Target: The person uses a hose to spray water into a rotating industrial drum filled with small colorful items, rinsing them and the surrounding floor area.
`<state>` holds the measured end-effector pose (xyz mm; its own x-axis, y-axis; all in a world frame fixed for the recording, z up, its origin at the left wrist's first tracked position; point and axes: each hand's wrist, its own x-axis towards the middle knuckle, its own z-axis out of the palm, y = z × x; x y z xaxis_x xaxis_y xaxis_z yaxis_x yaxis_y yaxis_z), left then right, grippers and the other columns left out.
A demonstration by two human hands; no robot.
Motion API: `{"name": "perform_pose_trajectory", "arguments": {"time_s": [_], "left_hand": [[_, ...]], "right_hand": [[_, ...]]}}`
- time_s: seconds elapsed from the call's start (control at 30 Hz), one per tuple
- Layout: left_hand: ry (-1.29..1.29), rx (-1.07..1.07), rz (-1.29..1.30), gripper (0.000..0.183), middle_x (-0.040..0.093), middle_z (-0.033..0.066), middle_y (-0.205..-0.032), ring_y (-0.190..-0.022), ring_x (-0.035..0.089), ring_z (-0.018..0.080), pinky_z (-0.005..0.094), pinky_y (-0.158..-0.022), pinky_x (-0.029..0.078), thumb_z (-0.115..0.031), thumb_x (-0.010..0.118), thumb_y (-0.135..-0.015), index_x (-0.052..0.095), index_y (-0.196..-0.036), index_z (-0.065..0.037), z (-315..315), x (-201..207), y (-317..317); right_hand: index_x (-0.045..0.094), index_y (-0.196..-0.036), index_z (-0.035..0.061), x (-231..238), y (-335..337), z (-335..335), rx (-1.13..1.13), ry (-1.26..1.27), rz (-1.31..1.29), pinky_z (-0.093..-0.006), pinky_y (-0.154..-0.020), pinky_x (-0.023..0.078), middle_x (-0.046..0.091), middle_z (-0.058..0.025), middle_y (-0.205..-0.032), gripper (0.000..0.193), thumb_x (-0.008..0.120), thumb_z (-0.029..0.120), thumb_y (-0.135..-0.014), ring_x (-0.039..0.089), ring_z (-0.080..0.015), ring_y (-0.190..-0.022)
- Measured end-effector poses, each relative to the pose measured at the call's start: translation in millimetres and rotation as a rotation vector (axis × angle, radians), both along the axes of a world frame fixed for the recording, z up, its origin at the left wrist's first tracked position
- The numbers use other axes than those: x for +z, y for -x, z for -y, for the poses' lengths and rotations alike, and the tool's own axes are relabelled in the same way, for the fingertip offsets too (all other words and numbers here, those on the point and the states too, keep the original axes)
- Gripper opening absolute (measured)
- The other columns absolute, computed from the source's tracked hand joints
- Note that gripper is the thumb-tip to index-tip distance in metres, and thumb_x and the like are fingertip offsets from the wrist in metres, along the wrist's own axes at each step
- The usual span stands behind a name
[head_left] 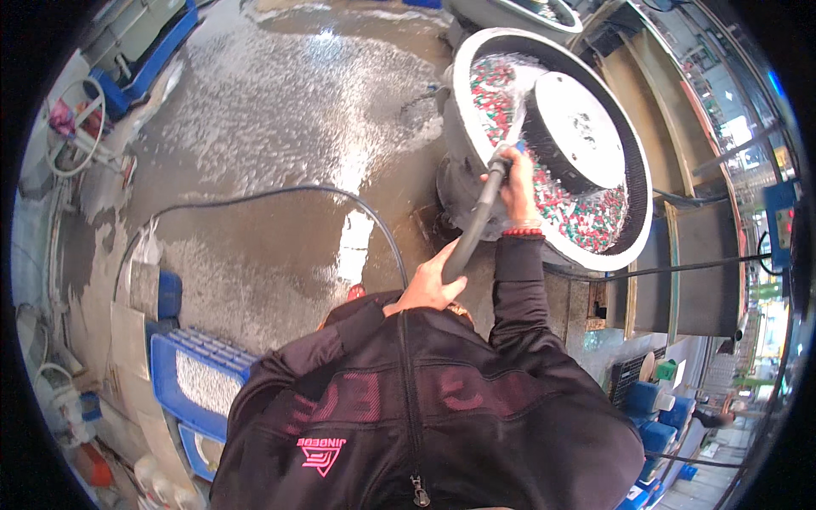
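My right hand [518, 191] grips the front end of a grey hose [476, 223] at the rim of a large round white bowl machine [463, 102]. My left hand [425, 285] holds the same hose lower down, close to my chest. A jet of water [520, 110] sprays from the hose end into the bowl's channel, which is full of small red, green and white pieces [582, 212]. A raised round centre with a black side [582, 127] stands in the middle of the bowl. Both my sleeves are dark.
The concrete floor [280, 127] is wet and foamy. A black hose [272, 194] curves across it to my left. Blue crates [191, 378] stand at lower left, blue containers [654, 416] at lower right. A second round machine [518, 10] sits behind the first.
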<state>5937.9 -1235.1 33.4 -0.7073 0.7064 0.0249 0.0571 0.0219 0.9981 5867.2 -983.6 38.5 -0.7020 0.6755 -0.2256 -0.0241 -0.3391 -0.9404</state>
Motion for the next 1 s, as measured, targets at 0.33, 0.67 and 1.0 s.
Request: {"name": "perform_pose_trajectory", "arguments": {"time_s": [0.33,0.67,1.0], "left_hand": [[-0.182,-0.05,0.07,0.059,0.056,0.0125,-0.108,-0.095,0.053,0.0133,0.0271,-0.084,0.041,-0.006,0.057,-0.074,0.036,-0.129,-0.005,19,-3,14],[-0.101,-0.117,0.268,0.063,0.053,0.0177,-0.114,-0.107,0.051,0.0229,0.0298,-0.091,0.037,-0.006,0.057,-0.071,0.034,-0.13,-0.006,19,7,30],[-0.202,-0.188,0.384,0.06,0.047,-0.0013,-0.067,-0.044,0.039,0.0039,0.0203,-0.04,0.033,0.001,0.056,-0.076,0.032,-0.13,-0.009,-1,-4,28]], "right_hand": [[0.044,-0.091,0.0041,18,11,21,0.048,-0.098,0.003,-0.0374,-0.045,0.054,0.05,-0.0084,-0.074,0.02,0.05,0.013,-0.074,0.055,-0.0205,-0.063],[0.044,-0.09,0.0076,29,31,27,-0.026,-0.092,-0.025,-0.0352,-0.04,0.051,0.045,-0.0053,-0.074,0.022,0.052,0.01,-0.07,0.048,-0.0164,-0.058],[0.046,-0.083,0.0047,-13,9,9,-0.104,0.136,0.134,-0.0363,-0.043,0.051,0.045,-0.0056,-0.069,0.016,0.052,0.015,-0.072,0.048,-0.0169,-0.058]]}}
